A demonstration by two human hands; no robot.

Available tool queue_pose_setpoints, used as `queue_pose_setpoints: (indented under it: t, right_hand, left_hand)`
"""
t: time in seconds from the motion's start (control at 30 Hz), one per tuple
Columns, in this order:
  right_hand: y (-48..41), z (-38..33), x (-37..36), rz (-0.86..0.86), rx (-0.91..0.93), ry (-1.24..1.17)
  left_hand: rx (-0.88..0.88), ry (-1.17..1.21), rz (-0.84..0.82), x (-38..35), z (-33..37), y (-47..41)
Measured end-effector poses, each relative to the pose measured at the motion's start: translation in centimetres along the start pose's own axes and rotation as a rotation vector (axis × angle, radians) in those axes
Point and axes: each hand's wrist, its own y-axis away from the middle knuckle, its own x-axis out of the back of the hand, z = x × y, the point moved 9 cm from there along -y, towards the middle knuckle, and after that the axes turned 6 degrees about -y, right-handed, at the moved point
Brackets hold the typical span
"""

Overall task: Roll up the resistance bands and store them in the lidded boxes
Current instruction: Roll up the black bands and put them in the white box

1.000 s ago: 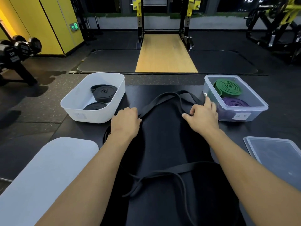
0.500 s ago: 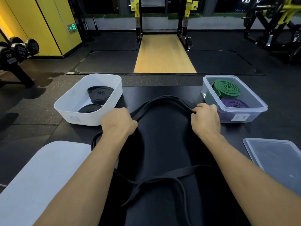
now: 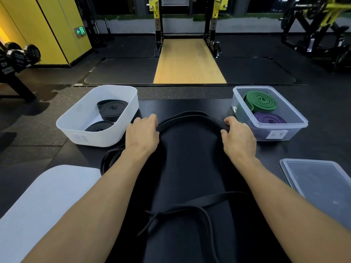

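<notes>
Dark rubber floor, wooden platform (squat rack behind), yellow wall.

On the table, the left grip and right grip each hold the far curve of a loose black band, which lies between a white box holding two rolled black bands and a clear box holding a green roll and a purple roll.

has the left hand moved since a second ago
Yes, slightly: the left hand, gripping the black band, has slid forward, from the near corner of the white box to alongside its right wall.
</notes>
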Motion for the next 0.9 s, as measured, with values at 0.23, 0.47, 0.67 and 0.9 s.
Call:
queue_pose_setpoints:
  t: [0.23, 0.47, 0.67, 0.9]
  right_hand:
    - [-0.3, 0.2, -1.5, -0.119, -0.011, 0.031]
    - [-0.3, 1.4, -1.2, -0.077, -0.125, -0.356]
    - [-1.0, 2.2, -1.2, -0.092, -0.193, -0.278]
    - [-0.7, 1.7, -0.9, -0.060, -0.103, -0.172]
  left_hand:
    - [0.051, 0.136, -0.081, -0.5, -0.1, 0.3]
    - [0.092, 0.086, -0.087, -0.5, -0.3, 0.5]
    - [0.124, 0.160, -0.032, -0.5, -0.7, 0.5]
    - [0.033, 0.193, -0.123, -0.6, -0.9, -0.9]
